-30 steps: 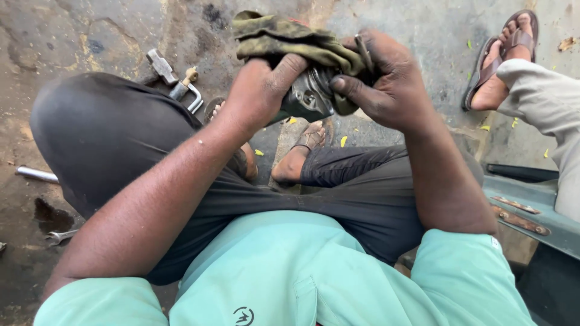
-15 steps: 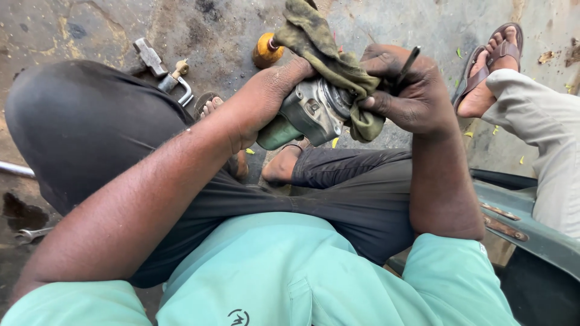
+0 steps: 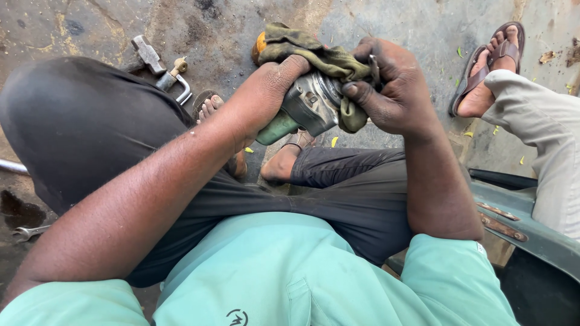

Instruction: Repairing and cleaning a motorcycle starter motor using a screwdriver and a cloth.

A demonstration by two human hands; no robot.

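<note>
Both hands are busy over the lap: left hand [image 3: 266, 90] closed around the grey-and-green metal power tool [image 3: 302, 108], right hand [image 3: 393, 90] pressing a grimy olive cloth rag [image 3: 314, 54] onto its head. Looks mid-wipe; metal housing partly bare, rest covered. Steel hammer [image 3: 148, 54] lies on the concrete floor [image 3: 90, 24], upper left.

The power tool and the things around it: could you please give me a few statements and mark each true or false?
1. Both hands, left hand and right hand, grip the power tool. True.
2. An olive rag is draped over the tool. True.
3. The hammer rests on the person's lap. False: it lies on the concrete floor.
4. The other person's foot is bare. False: it wears a brown sandal.
</note>
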